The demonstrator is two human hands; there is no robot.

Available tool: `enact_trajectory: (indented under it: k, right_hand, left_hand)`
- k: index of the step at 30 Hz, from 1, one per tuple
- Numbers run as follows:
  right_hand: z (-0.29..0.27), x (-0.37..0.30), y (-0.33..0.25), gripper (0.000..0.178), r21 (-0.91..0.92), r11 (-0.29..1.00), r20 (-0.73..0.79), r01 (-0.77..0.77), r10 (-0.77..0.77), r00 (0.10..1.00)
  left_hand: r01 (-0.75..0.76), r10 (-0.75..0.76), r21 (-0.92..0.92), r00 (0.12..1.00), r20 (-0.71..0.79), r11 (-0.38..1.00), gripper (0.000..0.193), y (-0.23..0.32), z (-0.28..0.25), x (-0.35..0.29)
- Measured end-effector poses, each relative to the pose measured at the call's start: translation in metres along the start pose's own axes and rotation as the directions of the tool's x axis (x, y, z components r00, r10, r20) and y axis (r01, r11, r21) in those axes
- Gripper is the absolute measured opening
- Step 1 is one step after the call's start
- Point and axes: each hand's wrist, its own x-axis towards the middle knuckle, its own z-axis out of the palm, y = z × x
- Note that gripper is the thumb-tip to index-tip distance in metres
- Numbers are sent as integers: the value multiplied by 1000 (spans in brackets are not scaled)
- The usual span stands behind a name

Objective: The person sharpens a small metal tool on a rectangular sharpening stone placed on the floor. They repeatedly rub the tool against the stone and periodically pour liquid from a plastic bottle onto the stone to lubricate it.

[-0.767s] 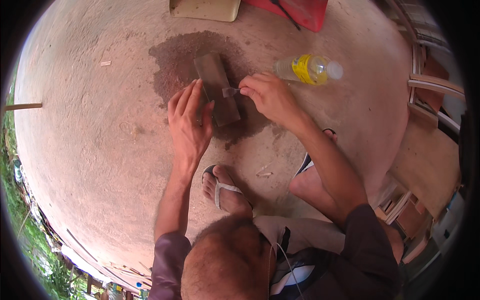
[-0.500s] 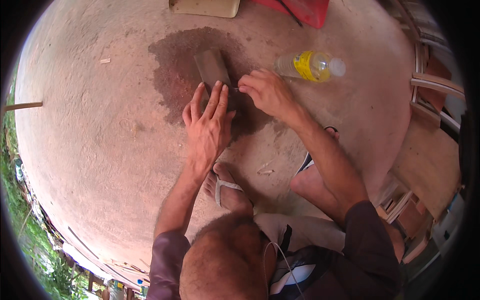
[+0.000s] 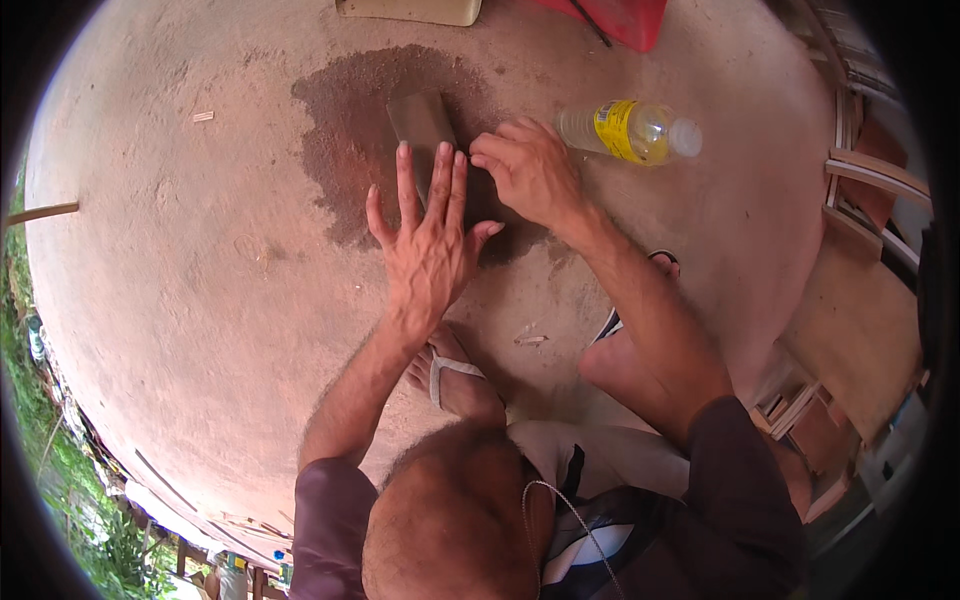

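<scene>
A flat grey-brown rectangular block (image 3: 420,117), like a sharpening stone, lies on a dark wet patch of the floor. My left hand (image 3: 430,245) is open over its near end, fingers stretched forward and thumb spread out to the right. The left fingertips rest on or just above the block; I cannot tell what lies under them. Close beside them on the right, my right hand (image 3: 535,172) is closed in a pinch. What it pinches is hidden behind the fingers.
A clear plastic bottle (image 3: 640,132) with a yellow label and white cap lies to the right. At the far edge are a cream container (image 3: 410,10) and a red plastic thing (image 3: 630,20). My sandalled foot (image 3: 462,380) is close below. Wooden pieces (image 3: 850,310) stand at the right.
My left hand has straightened and spread its fingers, its fingertips moving a little farther forward along the block. My right hand has shifted slightly forward and left, still pinched.
</scene>
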Motion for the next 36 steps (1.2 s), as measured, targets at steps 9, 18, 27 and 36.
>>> enact_trajectory:
  k: [9, 18, 27, 36]
  right_hand:
    - [0, -14, -9, 8, 19, 1000, -7, -16, 17, 1000]
    - [-3, -43, -17, 6, 24, 1000, 99, -11, 9, 995]
    - [-1, -49, -15, 5, 31, 999, 94, 18, -21, 995]
    - [2, -80, -17, 9, 86, 996, 143, -36, 23, 989]
  left_hand:
    - [6, -7, -25, 1000, -27, 1000, 86, 0, 11, -1]
    - [3, -3, -36, 1000, 14, 999, 86, 7, 15, -23]
    - [-36, 36, -12, 998, 43, 999, 91, 8, 12, -44]
    - [-76, 74, 13, 989, 127, 997, 92, 15, 14, -62]
